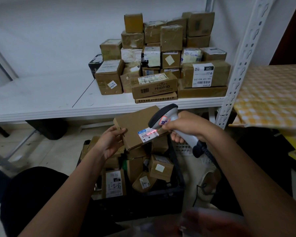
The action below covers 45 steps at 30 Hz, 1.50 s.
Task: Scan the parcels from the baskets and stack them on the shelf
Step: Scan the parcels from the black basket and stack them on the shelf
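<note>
1. Head view: a white shelf point(41, 100) carries a tall, loose stack of parcels point(161, 53).
2. Left hand point(109, 142) grips a flat parcel point(135, 124) above the basket point(143, 202); right hand point(186, 127) clasps the scanner point(162, 117), beam on the label point(148, 135).
3. Risk: one-edge grip may let it tilt, spoiling the read.

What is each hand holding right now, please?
Left hand: holds the flat cardboard parcel by its edge.
Right hand: grips the barcode scanner, aimed at the parcel's label.
</note>
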Available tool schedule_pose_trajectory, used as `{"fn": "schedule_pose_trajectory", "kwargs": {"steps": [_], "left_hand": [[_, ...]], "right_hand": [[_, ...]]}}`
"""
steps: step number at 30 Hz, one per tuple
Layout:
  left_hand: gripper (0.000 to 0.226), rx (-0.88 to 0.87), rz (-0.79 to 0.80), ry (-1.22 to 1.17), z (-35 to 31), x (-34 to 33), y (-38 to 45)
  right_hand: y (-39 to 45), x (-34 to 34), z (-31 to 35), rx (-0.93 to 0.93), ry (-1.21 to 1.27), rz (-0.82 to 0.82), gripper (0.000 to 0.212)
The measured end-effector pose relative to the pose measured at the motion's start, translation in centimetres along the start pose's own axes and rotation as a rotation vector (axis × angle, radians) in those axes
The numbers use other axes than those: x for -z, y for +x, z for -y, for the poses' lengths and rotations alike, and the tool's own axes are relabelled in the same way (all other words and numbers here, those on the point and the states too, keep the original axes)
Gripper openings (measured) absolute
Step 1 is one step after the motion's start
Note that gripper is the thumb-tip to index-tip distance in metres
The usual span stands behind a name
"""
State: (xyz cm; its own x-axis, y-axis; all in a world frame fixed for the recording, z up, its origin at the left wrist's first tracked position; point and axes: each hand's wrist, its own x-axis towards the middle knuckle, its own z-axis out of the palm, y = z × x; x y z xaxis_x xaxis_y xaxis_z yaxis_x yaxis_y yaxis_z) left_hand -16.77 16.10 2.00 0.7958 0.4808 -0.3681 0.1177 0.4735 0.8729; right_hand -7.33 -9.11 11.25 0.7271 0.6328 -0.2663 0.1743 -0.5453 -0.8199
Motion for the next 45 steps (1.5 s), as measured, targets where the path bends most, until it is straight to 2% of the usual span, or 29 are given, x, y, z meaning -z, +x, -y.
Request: {"fn": "schedule_pose_trajectory", "kwargs": {"steps": [4,10,14,18,20,25,30,33,36,38,40,43,45], "left_hand": [[0.044,-0.022,0.024,0.018,0.1,0.1,0.0],[0.033,-0.026,0.051,0.089,-0.8,1.6,-0.4],[0.059,-0.070,0.071,0.060,-3.9,3.6,-1.5],[0.028,-0.103,-0.054,-0.121,-7.4,2.7,-1.9],[0.023,-0.113,-0.107,-0.168,-8.8,0.6,-1.1],[0.034,-0.186,-0.122,-0.137,-12.5,-5.9,2.7],[0.018,-0.168,-0.051,-0.031,-14.9,-11.3,5.8],[0.023,-0.154,0.053,0.127,-13.8,-11.1,7.0],[0.060,-0.325,0.151,0.299,-11.8,-8.6,9.0],[0.068,-0.409,0.179,0.421,-10.9,-7.5,10.0],[0.069,-0.457,0.129,0.475,-10.6,-7.3,10.6],[0.056,-0.521,0.048,0.545,-10.3,-8.0,11.2],[0.054,-0.550,0.034,0.577,-9.9,-8.7,11.5]], "right_hand": [[0.0,0.1,-0.1,0.008,-0.008,-0.010,0.025],[0.9,-0.1,-0.4,0.013,0.081,-0.122,0.030],[1.4,0.3,-0.5,0.093,0.227,-0.309,0.036],[1.9,1.0,-1.1,0.169,0.315,-0.485,0.037],[2.2,1.3,-1.5,0.170,0.331,-0.516,0.036],[3.4,1.4,-3.1,0.141,0.329,-0.535,0.034],[5.1,1.2,-4.0,0.103,0.310,-0.529,0.035],[6.1,0.6,-4.6,0.075,0.271,-0.521,0.035],[7.2,0.1,-5.2,0.066,0.275,-0.505,0.032],[7.8,-0.3,-5.5,0.070,0.291,-0.498,0.032],[8.3,-0.8,-5.7,0.064,0.280,-0.486,0.033],[8.8,-1.2,-6.2,0.044,0.296,-0.450,0.034],[8.9,-1.1,-6.7,0.037,0.300,-0.447,0.033]]}}
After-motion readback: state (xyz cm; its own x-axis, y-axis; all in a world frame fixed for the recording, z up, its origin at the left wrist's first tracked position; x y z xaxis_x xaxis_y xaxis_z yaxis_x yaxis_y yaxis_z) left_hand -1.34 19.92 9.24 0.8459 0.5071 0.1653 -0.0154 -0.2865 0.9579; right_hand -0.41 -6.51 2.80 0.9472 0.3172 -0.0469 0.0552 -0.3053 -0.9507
